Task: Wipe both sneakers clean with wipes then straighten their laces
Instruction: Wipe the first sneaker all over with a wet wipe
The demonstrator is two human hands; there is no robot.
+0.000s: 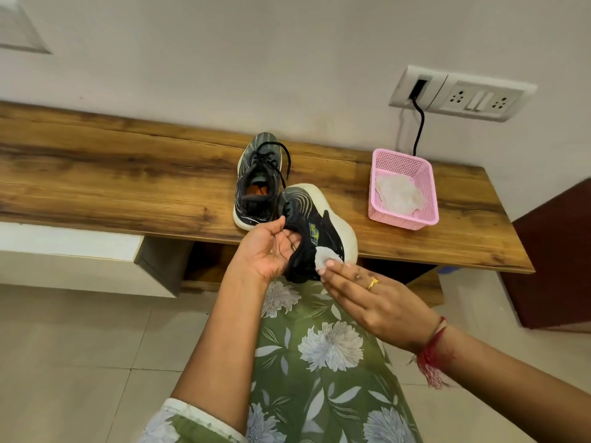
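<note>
Held sneaker [316,225] gets wiped at the bench [128,174] edge, both hands on it.
L hand [271,247] fingertips hidden inside its collar; R thumb out of sight. Count: 2 sneakers, 1 wipe [324,259] in use, 1 pink basket [403,223]. L fingers curl round the heel collar; R hand [377,302] fingers straight, together, pressing wipe to shoe's side. 2nd sneaker [259,180] upright on bench behind; white wad [398,195] in basket, no. of wipes unclear.

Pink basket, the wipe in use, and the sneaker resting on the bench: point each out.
pink basket [403,222], head view, on its near wall.
wipe [324,259], head view, on its exposed white middle.
sneaker on the bench [262,164], head view, on its laced upper.
</note>
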